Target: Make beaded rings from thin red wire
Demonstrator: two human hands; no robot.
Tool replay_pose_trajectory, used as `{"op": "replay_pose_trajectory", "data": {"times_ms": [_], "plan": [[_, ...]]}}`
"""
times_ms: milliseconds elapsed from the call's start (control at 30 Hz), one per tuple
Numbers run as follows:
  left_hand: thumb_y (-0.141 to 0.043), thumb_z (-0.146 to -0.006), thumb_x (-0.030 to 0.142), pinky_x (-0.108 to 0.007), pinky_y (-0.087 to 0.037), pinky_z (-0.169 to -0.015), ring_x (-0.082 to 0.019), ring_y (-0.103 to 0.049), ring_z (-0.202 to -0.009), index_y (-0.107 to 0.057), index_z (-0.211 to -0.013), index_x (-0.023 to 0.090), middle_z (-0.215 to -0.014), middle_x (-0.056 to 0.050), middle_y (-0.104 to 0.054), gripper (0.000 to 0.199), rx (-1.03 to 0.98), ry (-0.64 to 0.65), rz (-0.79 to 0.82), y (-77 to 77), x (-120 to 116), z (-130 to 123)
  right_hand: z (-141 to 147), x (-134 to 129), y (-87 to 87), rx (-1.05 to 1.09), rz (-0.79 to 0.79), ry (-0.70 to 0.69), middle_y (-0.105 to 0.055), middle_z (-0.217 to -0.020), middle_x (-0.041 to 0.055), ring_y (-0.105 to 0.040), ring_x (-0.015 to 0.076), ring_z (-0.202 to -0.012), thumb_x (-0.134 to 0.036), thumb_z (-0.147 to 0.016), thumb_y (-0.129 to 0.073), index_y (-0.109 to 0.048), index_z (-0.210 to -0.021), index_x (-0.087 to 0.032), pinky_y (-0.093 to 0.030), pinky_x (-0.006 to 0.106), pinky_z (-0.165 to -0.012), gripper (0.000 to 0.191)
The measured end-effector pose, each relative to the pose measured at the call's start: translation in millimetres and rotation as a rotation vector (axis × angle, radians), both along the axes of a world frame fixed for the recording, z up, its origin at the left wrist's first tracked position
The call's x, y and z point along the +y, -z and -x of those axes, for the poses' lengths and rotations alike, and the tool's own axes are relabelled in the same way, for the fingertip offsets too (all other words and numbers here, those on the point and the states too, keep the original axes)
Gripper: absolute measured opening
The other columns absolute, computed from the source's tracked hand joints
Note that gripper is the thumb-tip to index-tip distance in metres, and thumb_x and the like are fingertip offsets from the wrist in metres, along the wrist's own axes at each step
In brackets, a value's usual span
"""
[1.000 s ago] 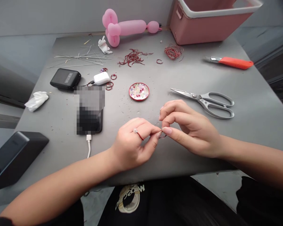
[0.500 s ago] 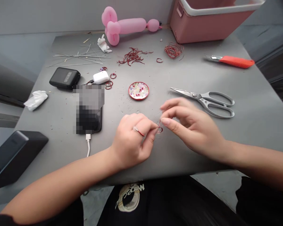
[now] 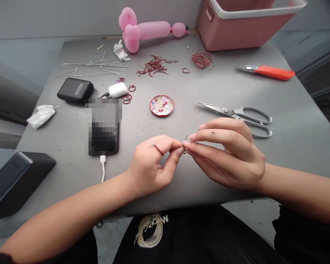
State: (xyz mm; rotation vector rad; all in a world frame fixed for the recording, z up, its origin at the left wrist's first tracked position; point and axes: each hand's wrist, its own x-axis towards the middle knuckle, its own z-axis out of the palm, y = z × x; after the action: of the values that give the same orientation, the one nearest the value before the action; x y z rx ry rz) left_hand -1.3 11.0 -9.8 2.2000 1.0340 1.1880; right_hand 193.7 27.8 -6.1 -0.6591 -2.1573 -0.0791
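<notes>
My left hand (image 3: pixel 155 163) pinches a small dark red wire ring between thumb and forefinger; a beaded red ring (image 3: pixel 157 148) is worn on one of its fingers. Against those fingertips, my right hand (image 3: pixel 231 156) closes its thumb and forefinger on the same piece, the other fingers stretched out. A short wire end (image 3: pixel 186 138) sticks up between the hands; most of the ring is hidden. Just beyond them lies a round red-rimmed dish of small pastel and red beads (image 3: pixel 162 106). Grey-handled scissors (image 3: pixel 235 114) rest past my right hand.
At the back are a pink balloon figure (image 3: pixel 154 30), a pink bin (image 3: pixel 236 33), cut red wire bits (image 3: pixel 154 66) and a wire coil (image 3: pixel 202 59). An orange cutter (image 3: pixel 275 72) lies right. On the left are a phone (image 3: pixel 114 139), black power bank (image 3: pixel 75 90) and white earbud case (image 3: pixel 118 90).
My right hand has turned and come in to meet the left fingertips, its fingers now straighter. The wire ring is more covered than before. My left hand has shifted only slightly.
</notes>
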Motion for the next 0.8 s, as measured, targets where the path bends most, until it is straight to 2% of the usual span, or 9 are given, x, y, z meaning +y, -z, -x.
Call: {"op": "replay_pose_trajectory", "data": {"times_ms": [67, 167, 300, 400, 500, 567, 633, 733, 800], "plan": [[-0.056, -0.089, 0.013, -0.022, -0.051, -0.063, -0.011, -0.062, -0.063, -0.059, -0.082, 0.017, -0.069, -0.002, -0.068, 0.009, 0.008, -0.001, -0.013, 0.7, 0, 0, 1, -1, -2.2, 0.020, 0.072, -0.007, -0.071, -0.092, 0.0032, -0.063, 0.0230, -0.087, -0.010, -0.080, -0.068, -0.071, -0.097, -0.034, -0.055, 0.042, -0.073, 0.029], [-0.057, -0.089, 0.014, -0.023, -0.050, -0.064, -0.012, -0.063, -0.065, -0.058, -0.083, 0.018, -0.071, -0.001, -0.069, 0.008, 0.049, -0.015, -0.065, 3.0, -1, 1, 4, -2, -4.3, 0.085, 0.281, -0.033, -0.069, -0.089, 0.0036, -0.063, 0.0207, -0.083, -0.009, -0.083, -0.063, -0.070, -0.094, -0.031, -0.054, 0.041, -0.073, 0.025], [-0.058, -0.088, 0.013, -0.027, -0.047, -0.065, -0.014, -0.062, -0.067, -0.056, -0.084, 0.019, -0.072, -0.001, -0.070, 0.008, 0.142, -0.064, -0.226, 7.4, -1, 2, 9, -4, -1.7, 0.182, 0.530, -0.031, -0.063, -0.085, 0.0044, -0.060, 0.0182, -0.084, -0.010, -0.086, -0.059, -0.067, -0.085, -0.024, -0.052, 0.038, -0.076, 0.017], [-0.060, -0.087, 0.014, -0.030, -0.042, -0.063, -0.016, -0.059, -0.065, -0.054, -0.082, 0.020, -0.070, 0.000, -0.068, 0.010, 0.232, -0.125, -0.385, 10.3, 1, 1, 8, -3, -1.7, 0.173, 0.687, 0.011, -0.063, -0.086, 0.0047, -0.057, 0.0190, -0.088, -0.014, -0.087, -0.059, -0.065, -0.082, -0.022, -0.048, 0.039, -0.083, 0.012], [-0.060, -0.086, 0.015, -0.032, -0.036, -0.062, -0.018, -0.057, -0.066, -0.053, -0.079, 0.021, -0.067, 0.000, -0.066, 0.011, 0.315, -0.187, -0.469, 12.0, 3, 1, 4, 4, -6.3, 0.104, 1.042, -0.070, -0.061, -0.084, 0.0042, -0.056, 0.0181, -0.084, -0.026, -0.090, -0.056, -0.062, -0.077, -0.020, -0.047, 0.036, -0.079, 0.015], [-0.059, -0.086, 0.015, -0.033, -0.035, -0.062, -0.018, -0.055, -0.065, -0.053, -0.078, 0.021, -0.067, -0.001, -0.066, 0.011, 0.348, -0.194, -0.449, 12.4, 3, 0, 1, 10, -9.2, 0.059, 1.309, -0.174, -0.059, -0.083, 0.0034, -0.055, 0.0162, -0.079, -0.035, -0.092, -0.053, -0.058, -0.076, -0.019, -0.047, 0.032, -0.073, 0.023], [-0.057, -0.087, 0.015, -0.033, -0.036, -0.062, -0.018, -0.054, -0.065, -0.053, -0.077, 0.021, -0.066, -0.001, -0.065, 0.012, 0.360, -0.175, -0.402, 11.9, 2, 1, -2, 15, -9.9, 0.054, 1.485, -0.270, -0.057, -0.082, 0.0029, -0.053, 0.0153, -0.078, -0.041, -0.093, -0.052, -0.055, -0.078, -0.018, -0.047, 0.030, -0.072, 0.028], [-0.055, -0.088, 0.015, -0.033, -0.037, -0.062, -0.018, -0.054, -0.064, -0.053, -0.077, 0.020, -0.067, -0.002, -0.065, 0.012, 0.321, -0.138, -0.281, 10.0, 2, 2, -3, 18, -7.8, 0.100, 1.539, -0.349, -0.057, -0.083, 0.0031, -0.054, 0.0152, -0.081, -0.042, -0.091, -0.056, -0.057, -0.078, -0.018, -0.048, 0.030, -0.075, 0.027], [-0.054, -0.088, 0.015, -0.033, -0.039, -0.062, -0.017, -0.054, -0.064, -0.053, -0.077, 0.020, -0.069, -0.001, -0.065, 0.012, 0.278, -0.130, -0.178, 8.3, 2, 3, -3, 18, -6.1, 0.146, 1.434, -0.313, -0.059, -0.086, 0.0037, -0.056, 0.0148, -0.081, -0.038, -0.089, -0.060, -0.061, -0.078, -0.018, -0.048, 0.031, -0.076, 0.023]]}}
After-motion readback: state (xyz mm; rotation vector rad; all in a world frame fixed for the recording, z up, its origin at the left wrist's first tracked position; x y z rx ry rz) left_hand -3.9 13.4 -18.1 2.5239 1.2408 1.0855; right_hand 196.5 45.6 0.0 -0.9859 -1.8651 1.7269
